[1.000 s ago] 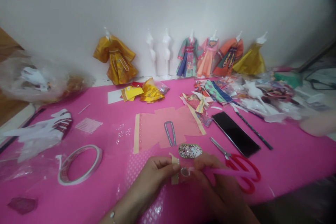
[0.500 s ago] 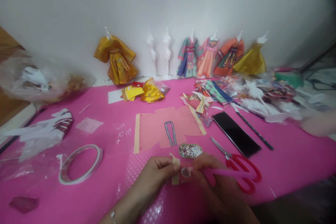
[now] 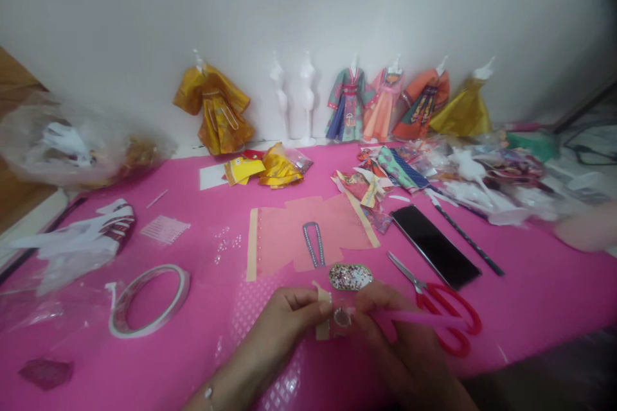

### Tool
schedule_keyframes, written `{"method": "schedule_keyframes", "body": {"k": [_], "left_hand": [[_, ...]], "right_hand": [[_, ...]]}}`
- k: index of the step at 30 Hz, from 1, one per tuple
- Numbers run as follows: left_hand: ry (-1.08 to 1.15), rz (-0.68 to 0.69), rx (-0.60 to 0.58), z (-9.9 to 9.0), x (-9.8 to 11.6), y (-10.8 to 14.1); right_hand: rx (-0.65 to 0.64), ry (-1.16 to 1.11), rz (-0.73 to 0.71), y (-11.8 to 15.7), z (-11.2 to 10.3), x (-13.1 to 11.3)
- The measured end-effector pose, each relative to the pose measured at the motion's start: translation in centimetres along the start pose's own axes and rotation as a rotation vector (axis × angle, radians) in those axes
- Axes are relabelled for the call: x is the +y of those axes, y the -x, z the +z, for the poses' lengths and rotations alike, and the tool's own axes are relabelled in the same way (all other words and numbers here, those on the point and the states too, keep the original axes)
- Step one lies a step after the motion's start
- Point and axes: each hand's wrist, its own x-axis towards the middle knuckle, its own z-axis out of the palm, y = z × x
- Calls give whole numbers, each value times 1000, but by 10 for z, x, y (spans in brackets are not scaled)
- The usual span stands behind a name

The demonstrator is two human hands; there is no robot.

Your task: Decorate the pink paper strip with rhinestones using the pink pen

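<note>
Pink and slender, a pen-like stick (image 3: 424, 316) is pinched in the right hand (image 3: 402, 334); the left hand (image 3: 289, 316) clamps a small beige-edged fabric piece (image 3: 322, 330), seemingly steadying it.

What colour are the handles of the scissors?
The scissors' handles are red, best seen in the head view, right of the hands.
</note>
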Motion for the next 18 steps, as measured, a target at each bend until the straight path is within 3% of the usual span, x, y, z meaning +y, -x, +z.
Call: {"method": "schedule_keyframes", "body": {"k": [18], "left_hand": [[3, -10, 10, 3, 3, 2]], "right_hand": [[5, -16, -16, -3, 1, -4]]}}
